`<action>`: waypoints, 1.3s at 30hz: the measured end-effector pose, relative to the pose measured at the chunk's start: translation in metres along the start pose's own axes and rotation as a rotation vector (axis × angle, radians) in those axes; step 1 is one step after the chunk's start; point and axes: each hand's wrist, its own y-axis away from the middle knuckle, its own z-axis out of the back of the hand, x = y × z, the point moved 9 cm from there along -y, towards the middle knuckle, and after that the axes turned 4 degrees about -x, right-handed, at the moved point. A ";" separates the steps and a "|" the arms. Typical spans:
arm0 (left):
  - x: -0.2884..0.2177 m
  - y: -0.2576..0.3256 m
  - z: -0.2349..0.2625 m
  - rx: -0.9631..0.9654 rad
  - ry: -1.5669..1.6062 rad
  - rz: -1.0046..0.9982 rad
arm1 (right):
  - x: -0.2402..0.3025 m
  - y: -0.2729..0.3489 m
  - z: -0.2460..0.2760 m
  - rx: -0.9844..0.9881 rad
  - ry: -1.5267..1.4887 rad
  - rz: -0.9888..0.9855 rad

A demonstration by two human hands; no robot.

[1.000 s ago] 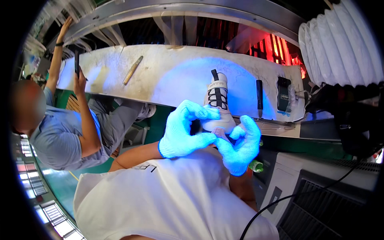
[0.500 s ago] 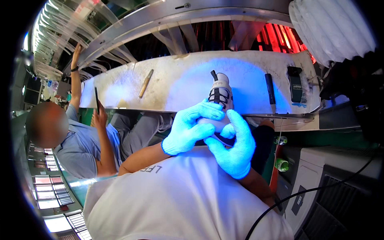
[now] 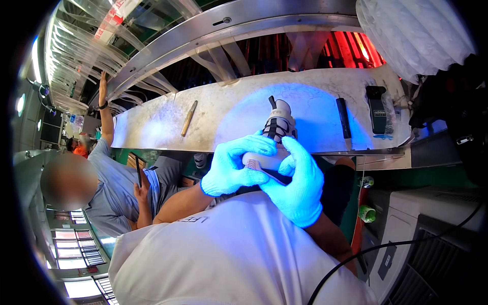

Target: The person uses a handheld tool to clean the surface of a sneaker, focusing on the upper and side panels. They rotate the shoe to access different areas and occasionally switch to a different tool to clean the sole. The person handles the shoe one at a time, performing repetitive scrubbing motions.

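A pale sneaker [image 3: 279,121] with black laces and a black pull tab is held at the near edge of the table, its heel end pointing away from me. My left hand [image 3: 235,165], in a knit glove lit blue, is closed around the left side of the toe. On the other side my right hand [image 3: 299,185], gloved alike, grips the toe with thumb low and fingers curled over the upper. Part of the toe and sole shows between the gloves; a pinkish patch is visible there. The rest of the sole is hidden.
On the worktable [image 3: 216,109] lie a slim wooden-handled tool [image 3: 189,118], a black-handled tool [image 3: 343,122] and a dark flat object [image 3: 377,109]. Behind stands a metal-framed machine [image 3: 244,24] with clear strips and red glow. At left sits a person [image 3: 114,183] holding a phone-like object.
The sneaker's toe has tilted, so a pinkish patch now shows between my gloves. My fingers have shifted slightly on it. The whole view has moved a little.
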 end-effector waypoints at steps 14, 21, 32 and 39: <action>0.013 -0.009 0.019 0.035 0.146 0.071 | -0.023 -0.008 -0.024 0.046 -0.056 -0.024; 0.009 -0.008 0.022 -0.033 0.146 0.245 | -0.023 -0.007 -0.043 0.009 -0.047 0.073; 0.018 -0.011 0.042 -0.128 0.175 0.299 | -0.066 0.032 -0.041 -0.011 -0.209 -0.156; 0.016 -0.026 0.042 -0.070 0.137 0.279 | -0.079 0.022 -0.045 0.012 -0.316 -0.156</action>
